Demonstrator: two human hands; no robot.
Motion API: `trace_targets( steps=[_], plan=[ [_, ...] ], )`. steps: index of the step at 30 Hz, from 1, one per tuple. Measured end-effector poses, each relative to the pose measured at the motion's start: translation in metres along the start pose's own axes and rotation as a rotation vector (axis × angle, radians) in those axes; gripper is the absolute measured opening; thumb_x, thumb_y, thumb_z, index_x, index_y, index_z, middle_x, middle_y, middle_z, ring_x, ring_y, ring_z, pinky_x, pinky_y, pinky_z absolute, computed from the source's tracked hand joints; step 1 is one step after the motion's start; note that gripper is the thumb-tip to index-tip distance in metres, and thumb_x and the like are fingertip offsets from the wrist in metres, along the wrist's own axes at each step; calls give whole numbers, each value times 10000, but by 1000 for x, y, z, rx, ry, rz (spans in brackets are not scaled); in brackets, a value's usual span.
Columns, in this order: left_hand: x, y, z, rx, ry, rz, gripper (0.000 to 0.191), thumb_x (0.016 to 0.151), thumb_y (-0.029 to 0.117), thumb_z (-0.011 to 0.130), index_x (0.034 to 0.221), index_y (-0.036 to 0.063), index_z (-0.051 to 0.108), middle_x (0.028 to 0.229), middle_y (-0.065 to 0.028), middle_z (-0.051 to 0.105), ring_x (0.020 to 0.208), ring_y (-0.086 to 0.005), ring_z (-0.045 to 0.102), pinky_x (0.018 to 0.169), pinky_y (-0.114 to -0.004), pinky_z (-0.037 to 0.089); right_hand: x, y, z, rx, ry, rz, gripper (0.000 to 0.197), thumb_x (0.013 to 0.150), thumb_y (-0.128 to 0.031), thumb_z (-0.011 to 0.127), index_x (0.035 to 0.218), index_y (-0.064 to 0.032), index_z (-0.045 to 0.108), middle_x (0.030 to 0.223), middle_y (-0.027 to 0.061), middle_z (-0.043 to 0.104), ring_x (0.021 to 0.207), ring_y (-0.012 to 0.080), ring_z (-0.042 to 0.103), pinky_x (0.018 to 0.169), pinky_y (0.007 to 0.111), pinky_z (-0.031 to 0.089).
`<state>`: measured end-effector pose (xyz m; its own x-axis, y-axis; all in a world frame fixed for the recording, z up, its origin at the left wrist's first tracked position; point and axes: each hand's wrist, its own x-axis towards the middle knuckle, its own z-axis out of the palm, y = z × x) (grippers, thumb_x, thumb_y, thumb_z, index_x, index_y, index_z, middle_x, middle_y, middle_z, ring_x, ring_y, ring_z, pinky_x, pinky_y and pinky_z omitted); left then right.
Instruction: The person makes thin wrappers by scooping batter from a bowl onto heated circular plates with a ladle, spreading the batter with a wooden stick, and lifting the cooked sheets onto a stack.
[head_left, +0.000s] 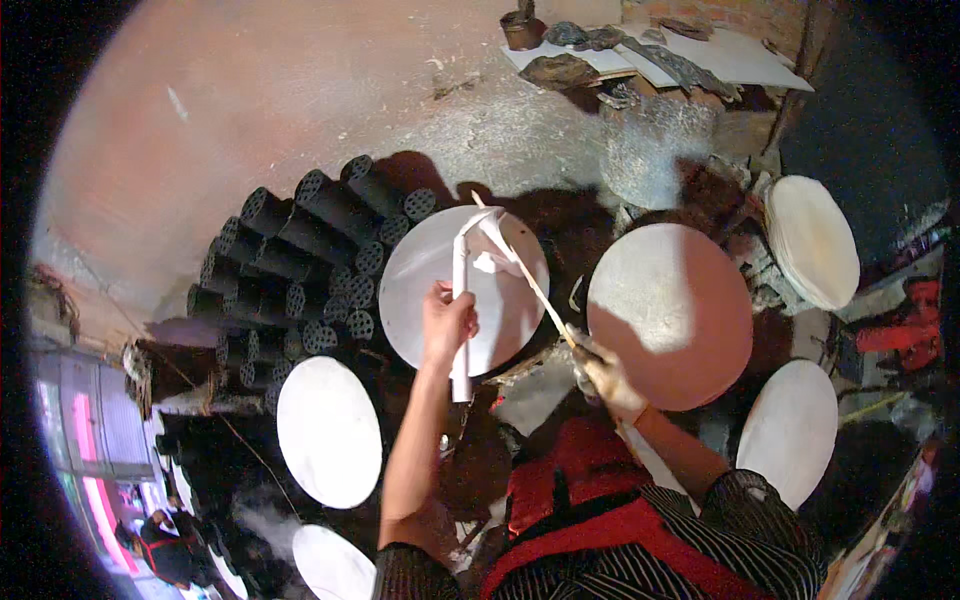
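Observation:
My left hand (448, 319) is closed around a white cylindrical roll (460, 360) that stands out above and below the fist. In my right hand (596, 367) is a thin wooden stick (541, 298), slanting up and to the left. Soft white material (491, 223) stretches from the top of the roll to the stick's far part. Beneath both lies a round, pale flat surface (416, 300), with a small white lump (487, 261) on it. To its right is another round, pale surface (660, 300), partly in shadow.
Black perforated coal briquettes (300, 247) are stacked at the left by the wall. White discs (328, 431) surround the work area, and a stack of round sheets (814, 244) leans at the right. Boards (720, 56) lie atop a drum (652, 150). Another person (161, 551) is at the lower left.

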<state>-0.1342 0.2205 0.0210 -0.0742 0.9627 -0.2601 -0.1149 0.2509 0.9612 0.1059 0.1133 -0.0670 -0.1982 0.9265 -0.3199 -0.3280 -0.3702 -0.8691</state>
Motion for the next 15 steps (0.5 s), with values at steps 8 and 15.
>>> trace_targets(
  steps=[8, 15],
  plan=[
    [57, -27, -15, -820, -259, -78, 136, 915, 197, 546, 940, 72, 501, 655, 34, 472, 439, -31, 351, 355, -165, 291, 21, 73, 55, -938, 496, -111, 400, 886, -254, 541, 1237, -65, 510, 1054, 229, 589, 996, 371, 562, 798, 380, 455],
    [41, 91, -74, -850, -543, -196, 225, 978, 243, 411, 999, 34, 495, 711, 17, 469, 459, -36, 331, 389, -160, 305, 114, 92, 73, -735, 691, -538, 384, 895, -280, 540, 1246, -126, 524, 785, 145, 640, 680, 292, 609, 615, 383, 468]
  ],
)
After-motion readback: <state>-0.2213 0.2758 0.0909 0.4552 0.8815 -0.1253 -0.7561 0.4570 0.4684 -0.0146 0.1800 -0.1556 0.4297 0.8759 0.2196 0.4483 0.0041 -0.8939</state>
